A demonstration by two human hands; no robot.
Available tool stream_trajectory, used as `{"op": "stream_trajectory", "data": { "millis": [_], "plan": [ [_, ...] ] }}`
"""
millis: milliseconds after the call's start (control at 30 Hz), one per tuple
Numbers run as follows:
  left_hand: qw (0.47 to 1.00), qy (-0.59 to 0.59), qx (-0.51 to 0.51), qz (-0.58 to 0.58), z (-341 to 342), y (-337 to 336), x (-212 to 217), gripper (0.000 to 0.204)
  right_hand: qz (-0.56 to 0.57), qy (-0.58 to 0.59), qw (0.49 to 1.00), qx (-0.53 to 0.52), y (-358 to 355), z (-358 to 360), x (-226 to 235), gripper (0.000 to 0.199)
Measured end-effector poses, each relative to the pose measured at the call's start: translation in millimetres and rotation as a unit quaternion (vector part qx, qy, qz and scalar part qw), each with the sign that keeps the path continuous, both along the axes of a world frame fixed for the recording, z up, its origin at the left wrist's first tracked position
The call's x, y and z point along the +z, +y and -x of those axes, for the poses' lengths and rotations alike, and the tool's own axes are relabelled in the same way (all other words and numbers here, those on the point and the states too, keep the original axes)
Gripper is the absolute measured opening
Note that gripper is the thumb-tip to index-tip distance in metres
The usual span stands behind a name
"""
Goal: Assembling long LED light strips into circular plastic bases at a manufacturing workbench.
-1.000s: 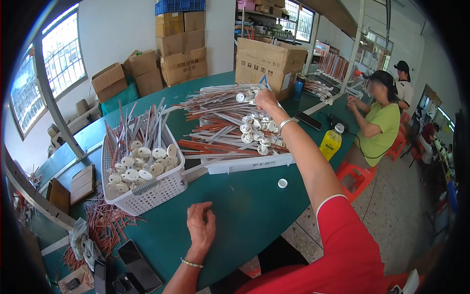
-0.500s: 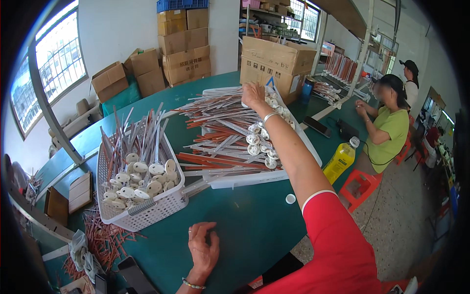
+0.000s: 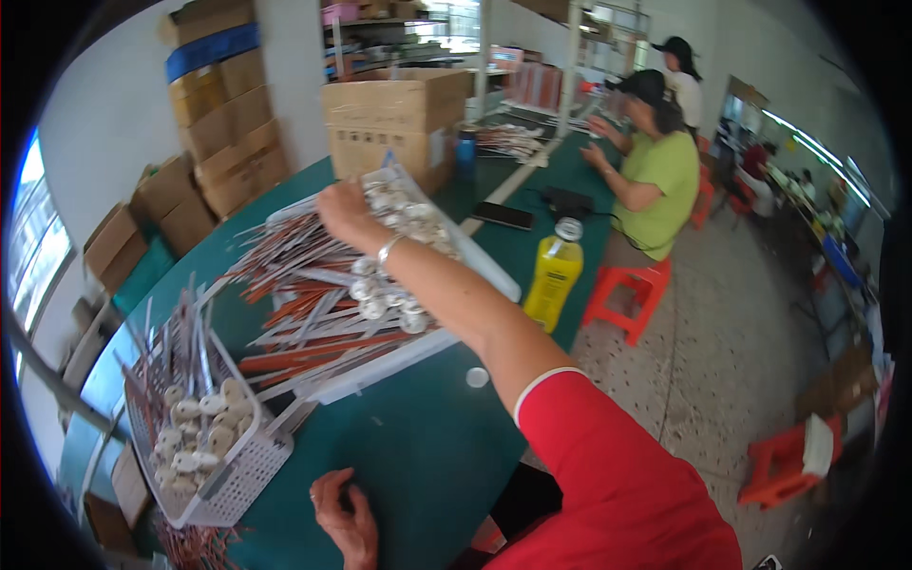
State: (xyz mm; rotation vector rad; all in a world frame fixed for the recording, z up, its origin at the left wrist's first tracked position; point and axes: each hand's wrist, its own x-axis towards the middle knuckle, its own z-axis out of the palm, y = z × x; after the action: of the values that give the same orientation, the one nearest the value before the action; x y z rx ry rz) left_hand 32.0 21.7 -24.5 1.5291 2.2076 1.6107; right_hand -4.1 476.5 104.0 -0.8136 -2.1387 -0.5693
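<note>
My right hand reaches far over a white tray, its fingers bent down and closed among the heaped parts. What the fingertips hold, if anything, is hidden behind the hand. Long grey and reddish-brown strips lie in the tray, with round white ends gathered along its right side. My left hand rests near the table's front edge, loosely curled, thumb apart from the fingers and nothing in it. Left of it stands a white perforated basket of similar strips with oval white ends.
Beyond the tray stands a large cardboard box. Right of the tray are a phone, a yellow bottle and a white cap. A person in a lime-green top sits across by a red stool.
The view has swung to the right, so the table and its contents sit farther left. My right hand stays over the tray; my left stays curled on the near side.
</note>
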Motion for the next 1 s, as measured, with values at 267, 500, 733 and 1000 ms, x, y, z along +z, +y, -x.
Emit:
{"op": "stream_trajectory", "data": {
  "millis": [267,500,733,1000],
  "plan": [
    [0.999,-0.030,-0.027,-0.008,-1.0,2.2,-10.5,0.022,0.476,0.004,0.877,0.066,-77.8,-67.4,41.5,0.015],
    [0.999,-0.015,-0.041,-0.023,0.7,2.4,-12.5,0.022,0.705,0.192,0.620,0.287,-123.9,-97.4,11.7,0.013],
    [0.998,-0.049,0.011,0.031,2.4,-4.3,-5.4,0.020,0.738,0.191,0.457,0.458,-218.2,-117.2,-44.2,0.019],
    [0.990,-0.134,-0.008,-0.037,3.5,0.6,7.9,0.043,0.748,0.102,0.476,0.452,-254.0,-131.5,-78.5,0.016]
  ]
}}
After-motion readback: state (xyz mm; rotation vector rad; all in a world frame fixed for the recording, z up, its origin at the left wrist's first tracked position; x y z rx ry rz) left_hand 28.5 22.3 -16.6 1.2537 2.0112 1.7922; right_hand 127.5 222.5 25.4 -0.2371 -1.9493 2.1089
